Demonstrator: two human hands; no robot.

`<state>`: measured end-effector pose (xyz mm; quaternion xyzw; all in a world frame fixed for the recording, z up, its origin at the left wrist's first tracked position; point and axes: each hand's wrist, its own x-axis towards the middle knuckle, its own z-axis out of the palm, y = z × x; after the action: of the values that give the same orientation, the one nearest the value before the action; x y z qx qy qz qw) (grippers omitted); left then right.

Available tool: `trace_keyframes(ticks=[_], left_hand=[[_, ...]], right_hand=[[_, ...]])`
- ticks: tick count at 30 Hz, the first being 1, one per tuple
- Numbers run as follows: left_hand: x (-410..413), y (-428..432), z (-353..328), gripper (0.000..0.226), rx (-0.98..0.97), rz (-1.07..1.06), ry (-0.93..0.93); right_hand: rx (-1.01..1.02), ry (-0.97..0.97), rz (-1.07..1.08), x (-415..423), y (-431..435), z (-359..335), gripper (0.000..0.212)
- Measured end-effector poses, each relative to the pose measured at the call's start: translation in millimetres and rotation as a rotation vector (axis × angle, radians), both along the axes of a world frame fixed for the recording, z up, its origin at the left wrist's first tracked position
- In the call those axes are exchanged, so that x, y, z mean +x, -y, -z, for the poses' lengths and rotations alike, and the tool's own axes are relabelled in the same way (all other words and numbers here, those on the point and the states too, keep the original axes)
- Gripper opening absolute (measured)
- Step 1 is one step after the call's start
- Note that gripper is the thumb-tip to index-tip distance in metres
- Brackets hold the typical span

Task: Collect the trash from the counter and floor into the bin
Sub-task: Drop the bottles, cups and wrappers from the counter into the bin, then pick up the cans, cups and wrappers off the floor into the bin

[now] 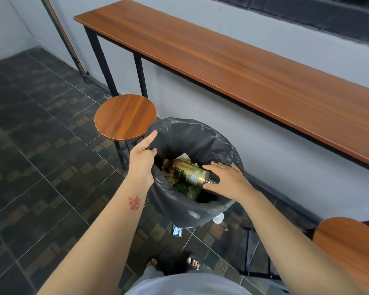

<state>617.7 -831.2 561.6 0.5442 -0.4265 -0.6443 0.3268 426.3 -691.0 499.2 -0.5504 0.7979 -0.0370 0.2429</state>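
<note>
Plainly, the left hand (pixel 142 155) pinches the liner (pixel 190 133) at the rim of the bin (pixel 179 211), its grip clenched on plastic, likely to keep the mouth open and steady. The right hand (pixel 225 179) grasps the bottle (pixel 190 172) by its base, tilted inside the mouth above other trash. A wrapper (pixel 177 231) lies on the floor (pixel 41 167), beside the bin.

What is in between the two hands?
A brown bottle, lying in the black bin bag on other trash. The right hand holds its end; the left hand grips the bag's rim. Head view.
</note>
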Motion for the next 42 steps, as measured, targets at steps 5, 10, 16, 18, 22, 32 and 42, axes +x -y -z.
trace_keyframes(ticks=[5,10,16,18,22,32,42], left_hand=[[-4,9,3,0.052,-0.058,0.017,0.016],[5,15,8,0.053,-0.05,-0.002,-0.016],[11,16,12,0.05,0.014,-0.029,-0.02],[17,14,16,0.051,0.018,-0.026,0.008],[32,9,28,0.052,-0.013,-0.012,0.036],[63,-18,70,0.065,-0.087,-0.038,0.135],[122,-31,133,0.067,-0.05,-0.086,0.213]], right_hand=[[-0.11,-0.143,0.127,-8,-1,6,0.062],[-0.152,-0.02,0.459,-18,-1,14,0.075],[-0.407,0.917,0.975,-16,6,24,0.071],[-0.471,1.024,1.003,-11,10,24,0.063],[-0.505,1.066,0.975,-2,14,23,0.057],[-0.492,0.958,0.849,16,22,25,0.06],[-0.378,0.899,0.783,70,26,56,0.061]])
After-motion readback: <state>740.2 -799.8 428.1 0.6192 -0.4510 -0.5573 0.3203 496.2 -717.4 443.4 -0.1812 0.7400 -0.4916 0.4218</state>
